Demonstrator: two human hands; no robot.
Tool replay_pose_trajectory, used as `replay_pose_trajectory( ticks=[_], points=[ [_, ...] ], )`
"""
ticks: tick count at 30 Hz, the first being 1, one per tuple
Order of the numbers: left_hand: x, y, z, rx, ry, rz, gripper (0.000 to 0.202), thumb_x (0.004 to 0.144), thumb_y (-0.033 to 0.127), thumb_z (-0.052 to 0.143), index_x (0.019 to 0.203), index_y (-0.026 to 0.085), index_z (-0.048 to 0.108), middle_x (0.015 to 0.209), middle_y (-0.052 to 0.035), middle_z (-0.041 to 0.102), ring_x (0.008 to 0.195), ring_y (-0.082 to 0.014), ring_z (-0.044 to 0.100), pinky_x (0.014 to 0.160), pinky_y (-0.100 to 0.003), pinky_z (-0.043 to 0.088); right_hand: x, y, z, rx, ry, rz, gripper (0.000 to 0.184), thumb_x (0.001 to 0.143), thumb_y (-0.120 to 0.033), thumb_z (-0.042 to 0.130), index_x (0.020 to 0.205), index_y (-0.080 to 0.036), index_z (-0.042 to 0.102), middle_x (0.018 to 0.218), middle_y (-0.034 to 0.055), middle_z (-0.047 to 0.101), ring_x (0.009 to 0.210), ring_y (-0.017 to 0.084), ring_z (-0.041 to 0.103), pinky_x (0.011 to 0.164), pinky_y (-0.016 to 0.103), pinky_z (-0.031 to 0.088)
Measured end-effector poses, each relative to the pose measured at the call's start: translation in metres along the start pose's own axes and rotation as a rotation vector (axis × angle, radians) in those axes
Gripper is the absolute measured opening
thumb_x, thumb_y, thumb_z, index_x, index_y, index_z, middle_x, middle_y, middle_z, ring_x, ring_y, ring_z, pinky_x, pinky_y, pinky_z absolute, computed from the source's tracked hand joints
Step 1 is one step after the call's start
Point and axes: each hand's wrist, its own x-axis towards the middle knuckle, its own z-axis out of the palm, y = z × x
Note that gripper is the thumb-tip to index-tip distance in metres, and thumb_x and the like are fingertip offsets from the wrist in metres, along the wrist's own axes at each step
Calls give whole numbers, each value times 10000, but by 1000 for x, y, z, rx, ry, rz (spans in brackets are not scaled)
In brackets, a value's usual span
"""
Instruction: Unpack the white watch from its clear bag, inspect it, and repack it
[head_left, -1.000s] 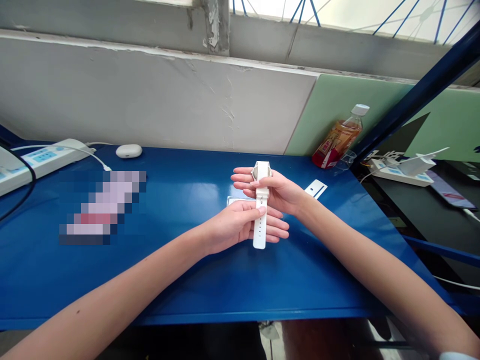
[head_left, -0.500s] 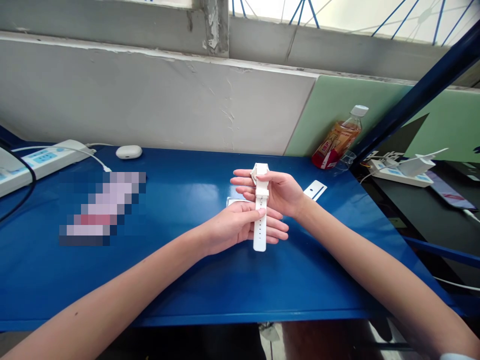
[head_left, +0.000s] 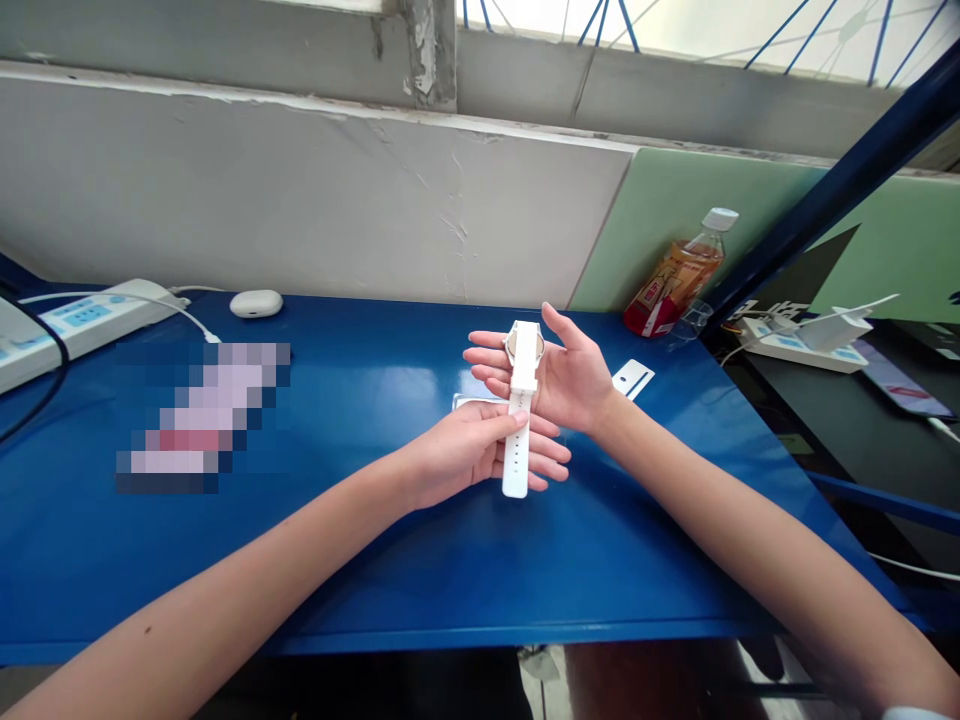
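Observation:
A white wristwatch (head_left: 517, 455) hangs lengthwise between my hands, its round case at the far end and the holed strap end pointing toward me. My left hand (head_left: 469, 452) pinches the strap, thumb on top and fingers stretched out beneath it. My right hand (head_left: 574, 385) lies palm up under the case, its thumb raised off the watch and its fingers spread to the left. Behind the hands, a flat clear-and-white item (head_left: 466, 401) is mostly hidden. A white card (head_left: 632, 379) with a dark stripe rests beyond my right wrist.
On the blue table (head_left: 337, 560) lie a pixelated pinkish item (head_left: 217, 400), a white earbud case (head_left: 256, 304) and a power strip (head_left: 112, 315) with cables. A drink bottle (head_left: 679, 275) leans at the back right. Another power strip (head_left: 814, 345) sits on the dark surface beyond.
My right thumb has lifted off the watch and now points up, so the round case shows more. The strap's near end has shifted slightly left with my left hand.

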Motion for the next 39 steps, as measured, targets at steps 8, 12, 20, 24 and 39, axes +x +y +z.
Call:
replay_pose_trajectory(
  ticks=[8,12,20,24,39],
  points=[
    [0,0,0,0,39,0,275,1004,276,559,1094,46,681,1082,-236,737,945,-278,747,893,-409,563,0,-3,1,-28,0,-30,769,989,-632,163,1233,-57,611,1127,159,739,1000,206,708,933,311,545],
    [0,0,-2,-27,30,3,268,1004,250,553,1123,43,675,1119,-244,726,962,-282,747,941,-433,543,0,-3,0,-53,15,-22,762,988,-634,161,1240,-74,611,1144,159,733,999,211,708,940,336,545],
    [-1,1,-3,-28,10,8,274,1025,193,483,1142,25,665,1134,-257,718,964,-280,749,922,-416,557,-1,-4,1,-45,-1,-20,775,995,-619,139,1219,-57,624,1115,157,744,993,220,716,933,331,548],
    [-1,0,-4,-26,2,5,261,1011,203,516,1135,33,671,1121,-251,724,961,-283,749,929,-429,552,-1,-4,2,-58,16,-15,758,993,-621,156,1224,-67,617,1116,159,742,1001,221,710,939,341,545],
    [-1,6,-1,-87,20,1,437,1021,339,383,1138,27,665,1085,-234,735,922,-279,743,877,-389,544,5,-8,-1,126,185,-155,554,1010,-435,222,1141,-87,633,653,32,638,687,166,668,702,266,572]
  ],
)
